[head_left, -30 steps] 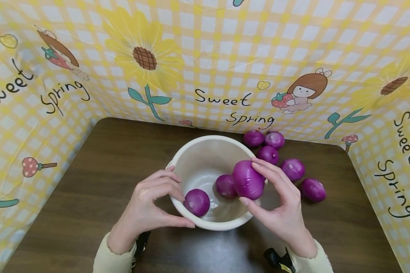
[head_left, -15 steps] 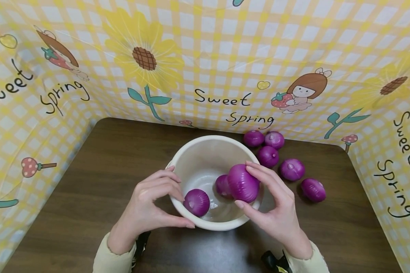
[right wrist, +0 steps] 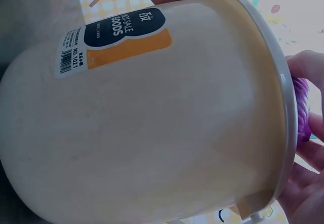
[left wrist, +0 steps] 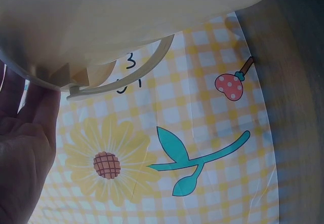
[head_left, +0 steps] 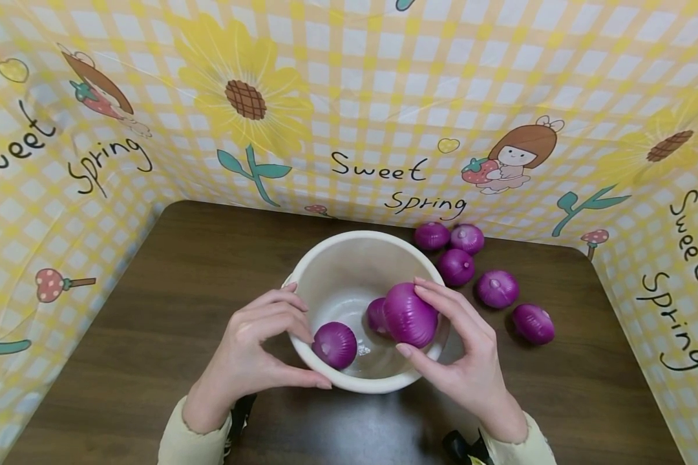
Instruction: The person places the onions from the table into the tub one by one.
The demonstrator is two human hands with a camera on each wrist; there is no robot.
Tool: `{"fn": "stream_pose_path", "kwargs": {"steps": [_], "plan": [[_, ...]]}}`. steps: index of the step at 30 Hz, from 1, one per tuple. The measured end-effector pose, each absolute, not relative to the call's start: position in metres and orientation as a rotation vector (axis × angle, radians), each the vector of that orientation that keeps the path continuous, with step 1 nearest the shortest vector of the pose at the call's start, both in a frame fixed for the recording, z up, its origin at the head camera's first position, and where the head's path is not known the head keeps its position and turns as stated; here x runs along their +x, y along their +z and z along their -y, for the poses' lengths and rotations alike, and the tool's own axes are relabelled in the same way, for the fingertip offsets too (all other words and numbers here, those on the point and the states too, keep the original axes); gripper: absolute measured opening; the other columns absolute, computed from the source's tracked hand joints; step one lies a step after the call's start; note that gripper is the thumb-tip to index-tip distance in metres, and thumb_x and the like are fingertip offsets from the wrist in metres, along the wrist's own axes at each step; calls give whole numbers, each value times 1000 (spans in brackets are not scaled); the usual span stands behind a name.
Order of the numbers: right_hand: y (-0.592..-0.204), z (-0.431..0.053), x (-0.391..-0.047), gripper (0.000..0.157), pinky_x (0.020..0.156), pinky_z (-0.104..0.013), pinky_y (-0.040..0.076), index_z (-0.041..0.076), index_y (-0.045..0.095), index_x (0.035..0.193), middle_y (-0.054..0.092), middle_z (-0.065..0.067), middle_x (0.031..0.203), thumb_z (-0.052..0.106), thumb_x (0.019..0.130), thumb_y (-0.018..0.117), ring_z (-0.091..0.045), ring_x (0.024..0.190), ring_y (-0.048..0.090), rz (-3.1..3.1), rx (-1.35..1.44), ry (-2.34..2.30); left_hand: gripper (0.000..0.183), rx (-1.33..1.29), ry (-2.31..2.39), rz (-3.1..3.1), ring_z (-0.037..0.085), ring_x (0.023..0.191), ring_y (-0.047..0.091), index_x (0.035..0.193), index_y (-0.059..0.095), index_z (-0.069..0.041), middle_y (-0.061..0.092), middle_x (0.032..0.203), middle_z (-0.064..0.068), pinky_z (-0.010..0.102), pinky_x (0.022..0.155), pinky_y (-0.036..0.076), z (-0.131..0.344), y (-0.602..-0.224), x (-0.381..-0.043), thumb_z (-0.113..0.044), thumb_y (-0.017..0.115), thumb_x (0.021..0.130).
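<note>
A cream plastic bucket (head_left: 378, 385) stands at the middle of the table. My left hand (head_left: 256, 342) grips its left rim, fingers at the side and thumb along the front. With fingertips and thumb, my right hand (head_left: 465, 349) holds a purple onion (head_left: 410, 314) at the right side of the bucket's mouth, just inside the rim as seen from above. Inside the bucket lie one onion (head_left: 335, 345) at the left and another onion (head_left: 375, 315), partly hidden behind the held one. In the right wrist view the held onion (right wrist: 302, 110) shows beyond the rim.
Several loose onions (head_left: 497, 289) lie on the dark wooden table (head_left: 122, 310) to the right and behind the bucket. A yellow checked cloth (head_left: 349, 97) surrounds the table at the back and sides. The bucket's handle (left wrist: 136, 74) hangs at its side in the left wrist view.
My right hand has moved left and slightly toward me with the onion, from over the right rim to inside the bucket's mouth. The left hand and bucket have stayed put.
</note>
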State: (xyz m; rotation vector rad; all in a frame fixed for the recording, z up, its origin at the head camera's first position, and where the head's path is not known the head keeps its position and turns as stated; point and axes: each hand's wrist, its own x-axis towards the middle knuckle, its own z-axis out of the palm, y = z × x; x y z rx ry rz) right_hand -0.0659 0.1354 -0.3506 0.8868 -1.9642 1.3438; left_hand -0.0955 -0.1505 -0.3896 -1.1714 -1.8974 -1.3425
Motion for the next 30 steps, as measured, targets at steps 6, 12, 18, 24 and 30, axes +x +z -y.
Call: {"fn": "stream_pose_path", "kwargs": {"steps": [6, 12, 18, 24, 30], "plan": [[-351, -136, -66, 53, 105, -29, 49, -8, 65, 124, 64, -28, 123, 26, 88, 83, -30, 117, 62, 1969, 896, 1341, 48, -1179, -1341, 1890, 23, 90, 62, 79, 68, -13, 67, 78, -4, 47, 112, 44, 150, -388, -96, -42, 100, 57], [-352, -137, -67, 52, 108, -30, 47, -7, 65, 125, 64, -27, 123, 28, 90, 82, -31, 118, 62, 1973, 893, 1329, 48, -1170, -1347, 1901, 23, 91, 62, 80, 69, -14, 68, 80, -3, 48, 112, 43, 150, -389, -96, -42, 101, 56], [-353, -138, -67, 52, 107, -29, 48, -9, 64, 125, 64, -27, 124, 28, 91, 81, -31, 119, 62, 1978, 894, 1331, 48, -1160, -1342, 1906, 23, 91, 63, 80, 70, -14, 69, 80, -4, 48, 113, 43, 151, -390, -97, -44, 100, 58], [-353, -138, -68, 51, 107, -30, 48, -8, 65, 125, 64, -26, 124, 26, 90, 81, -32, 119, 62, 1975, 897, 1328, 48, -1159, -1335, 1903, 22, 91, 63, 79, 69, -13, 67, 79, -5, 48, 112, 44, 151, -390, -98, -45, 99, 58], [-352, -138, -68, 50, 108, -30, 47, -7, 65, 125, 64, -26, 124, 27, 91, 80, -31, 118, 62, 1973, 888, 1323, 49, -1166, -1339, 1897, 23, 90, 62, 78, 68, -13, 67, 78, -3, 47, 112, 44, 150, -388, -98, -45, 99, 58]]}}
